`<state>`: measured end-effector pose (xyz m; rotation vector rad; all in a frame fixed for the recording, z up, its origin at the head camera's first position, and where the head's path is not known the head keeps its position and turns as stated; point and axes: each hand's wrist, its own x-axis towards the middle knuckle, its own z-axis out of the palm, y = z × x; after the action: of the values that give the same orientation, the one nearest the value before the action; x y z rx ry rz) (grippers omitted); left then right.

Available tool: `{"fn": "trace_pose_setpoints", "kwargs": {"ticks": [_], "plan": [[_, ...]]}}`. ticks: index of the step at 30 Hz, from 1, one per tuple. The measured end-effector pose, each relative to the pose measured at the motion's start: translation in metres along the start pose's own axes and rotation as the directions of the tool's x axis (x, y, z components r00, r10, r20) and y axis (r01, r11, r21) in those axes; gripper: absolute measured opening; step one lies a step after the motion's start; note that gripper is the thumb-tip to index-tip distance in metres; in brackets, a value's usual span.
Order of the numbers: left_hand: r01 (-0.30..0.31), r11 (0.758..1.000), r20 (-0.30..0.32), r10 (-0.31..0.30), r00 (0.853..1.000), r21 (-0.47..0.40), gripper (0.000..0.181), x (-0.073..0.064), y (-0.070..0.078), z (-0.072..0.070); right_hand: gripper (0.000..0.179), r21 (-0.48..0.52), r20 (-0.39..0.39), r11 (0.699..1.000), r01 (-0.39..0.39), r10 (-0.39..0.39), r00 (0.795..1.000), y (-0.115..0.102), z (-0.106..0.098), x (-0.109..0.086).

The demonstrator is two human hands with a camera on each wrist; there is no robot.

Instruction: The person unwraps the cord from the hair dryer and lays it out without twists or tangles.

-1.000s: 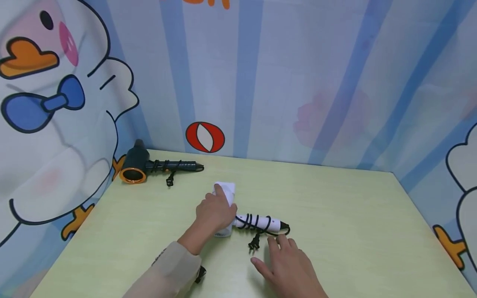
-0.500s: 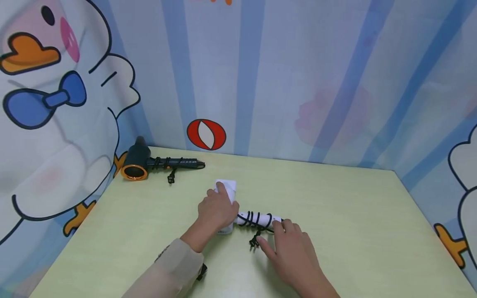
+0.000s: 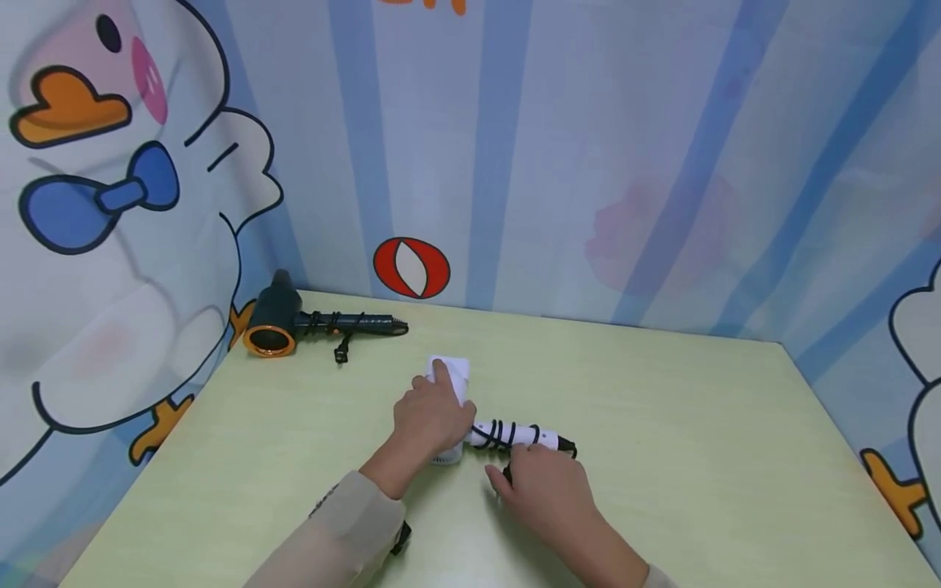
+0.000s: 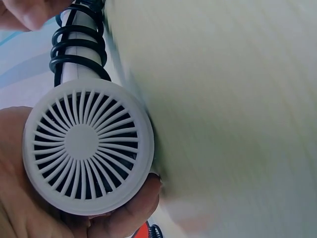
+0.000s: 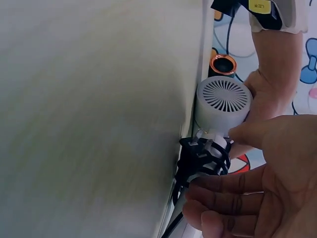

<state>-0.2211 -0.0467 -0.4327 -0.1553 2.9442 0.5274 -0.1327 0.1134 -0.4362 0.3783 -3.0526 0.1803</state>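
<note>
A white hair dryer (image 3: 457, 376) lies on the table, its black cord (image 4: 77, 44) wound around the handle. My left hand (image 3: 432, 418) grips its barrel from above, index finger stretched along it. In the left wrist view, the round slotted grille (image 4: 81, 144) faces the camera, with fingers curled around the barrel beside it. My right hand (image 3: 551, 483) is at the handle (image 3: 546, 438), fingers bent over the cord. The right wrist view shows the plug (image 5: 197, 145) between thumb and fingertips, which stand apart; I cannot tell whether they grip it.
A dark hair dryer (image 3: 274, 314) with an orange ring lies at the back left of the table (image 3: 662, 457), its cord wrapped around its handle. A cartoon-printed cloth (image 3: 559, 163) rises behind the table. A small black device (image 3: 402, 537) sits at the left wrist.
My right hand has moved up and left to the white hair dryer's handle and cord, and its fingers have bent, covering most of the plug. The left hand keeps its grip.
</note>
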Motion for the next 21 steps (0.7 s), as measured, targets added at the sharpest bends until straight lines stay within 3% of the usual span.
{"fn": "trace_pose_setpoints", "kwargs": {"ticks": [6,21], "plan": [[0.001,1.000,0.000,-0.001,1.000,0.012,0.083,0.000,0.000,0.001,0.054,-0.062,-0.007,0.998,0.029,-0.029,1.000,-0.004,0.007,0.007],[-0.001,1.000,-0.010,0.001,1.000,0.017,0.078,0.002,-0.001,0.003,0.048,-0.141,0.068,0.989,-0.043,0.053,0.996,-0.017,0.016,0.017]]}}
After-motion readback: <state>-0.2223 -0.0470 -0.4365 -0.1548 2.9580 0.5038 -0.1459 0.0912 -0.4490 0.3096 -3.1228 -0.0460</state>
